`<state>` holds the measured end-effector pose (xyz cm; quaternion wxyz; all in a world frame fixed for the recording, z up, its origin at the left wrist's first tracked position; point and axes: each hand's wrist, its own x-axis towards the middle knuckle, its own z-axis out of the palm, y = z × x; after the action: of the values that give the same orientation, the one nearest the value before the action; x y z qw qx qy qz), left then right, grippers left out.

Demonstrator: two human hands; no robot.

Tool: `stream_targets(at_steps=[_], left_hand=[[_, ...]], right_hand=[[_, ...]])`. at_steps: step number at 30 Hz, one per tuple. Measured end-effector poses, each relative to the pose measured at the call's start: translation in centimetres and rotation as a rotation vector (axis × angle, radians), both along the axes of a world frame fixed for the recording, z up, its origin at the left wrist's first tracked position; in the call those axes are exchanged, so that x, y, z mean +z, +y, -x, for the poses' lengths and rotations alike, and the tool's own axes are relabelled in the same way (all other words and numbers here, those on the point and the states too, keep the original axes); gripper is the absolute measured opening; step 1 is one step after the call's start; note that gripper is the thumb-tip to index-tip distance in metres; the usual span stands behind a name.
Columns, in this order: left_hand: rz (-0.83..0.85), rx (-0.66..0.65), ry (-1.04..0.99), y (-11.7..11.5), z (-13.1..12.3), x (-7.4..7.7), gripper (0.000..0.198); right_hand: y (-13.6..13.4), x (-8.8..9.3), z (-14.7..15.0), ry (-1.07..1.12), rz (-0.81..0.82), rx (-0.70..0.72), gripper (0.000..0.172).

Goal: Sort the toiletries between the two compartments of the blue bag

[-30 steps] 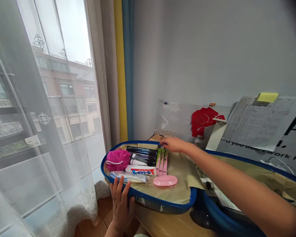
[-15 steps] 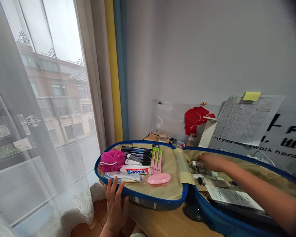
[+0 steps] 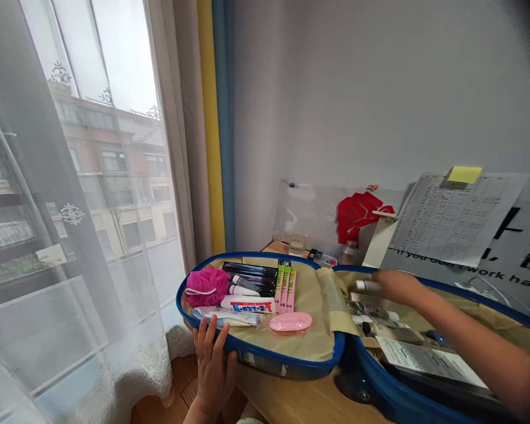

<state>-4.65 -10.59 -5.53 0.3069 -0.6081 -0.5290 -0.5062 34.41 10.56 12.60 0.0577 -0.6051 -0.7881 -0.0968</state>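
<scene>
My left hand (image 3: 214, 359) rests on the near-left rim of an open blue case (image 3: 287, 366), fingers spread. Over the case's right half, my right hand (image 3: 395, 287) is closed on a small white-capped bottle (image 3: 365, 285). Below it lie several small bottles (image 3: 391, 330) and a white printed packet (image 3: 430, 356). The left half holds a magenta bath puff (image 3: 207, 287), a toothpaste tube (image 3: 248, 304), black tubes (image 3: 251, 270), pink-and-green sticks (image 3: 286, 290), a pink oval case (image 3: 290, 321) and a flat white-blue packet (image 3: 227, 316).
The case stands on a wooden table (image 3: 269, 391). Behind it are a glass (image 3: 297, 244), a small black box (image 3: 322, 258) and a clear bottle (image 3: 349, 252) near the wall. Curtains (image 3: 218, 129) hang at the left; a clipped paper sheet (image 3: 454, 218) is at the right.
My right hand has lifted a little with the white-capped bottle, which now hangs above the others. The whole view has shifted slightly; my left hand stays on the rim.
</scene>
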Motion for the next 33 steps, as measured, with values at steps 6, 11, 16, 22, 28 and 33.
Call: stream_targets(at_steps=[6, 11, 16, 22, 28, 33], left_hand=[[0.009, 0.018, -0.026, 0.2, 0.0, -0.4, 0.070], [-0.002, 0.019, -0.016, 0.1, 0.1, -0.4, 0.069], [0.027, 0.035, -0.014, 0.0, 0.1, -0.7, 0.067], [0.018, 0.035, -0.012, 0.1, 0.0, -0.8, 0.068], [0.039, 0.049, -0.029, 0.1, 0.0, -1.0, 0.069], [0.033, 0.046, -0.023, 0.1, 0.0, -1.0, 0.068]], right_hand=[[-1.0, 5.8, 4.9, 0.014, 0.095, 0.058, 0.030], [-3.2, 4.0, 16.1, 0.046, 0.239, 0.309, 0.034], [-4.1, 0.8, 24.0, -0.016, 0.302, 0.375, 0.033], [-3.6, -0.9, 26.4, -0.078, 0.311, 0.384, 0.034], [-3.4, -1.8, 26.5, -0.073, 0.298, 0.394, 0.035], [-3.5, -2.4, 26.2, -0.062, 0.296, 0.408, 0.036]])
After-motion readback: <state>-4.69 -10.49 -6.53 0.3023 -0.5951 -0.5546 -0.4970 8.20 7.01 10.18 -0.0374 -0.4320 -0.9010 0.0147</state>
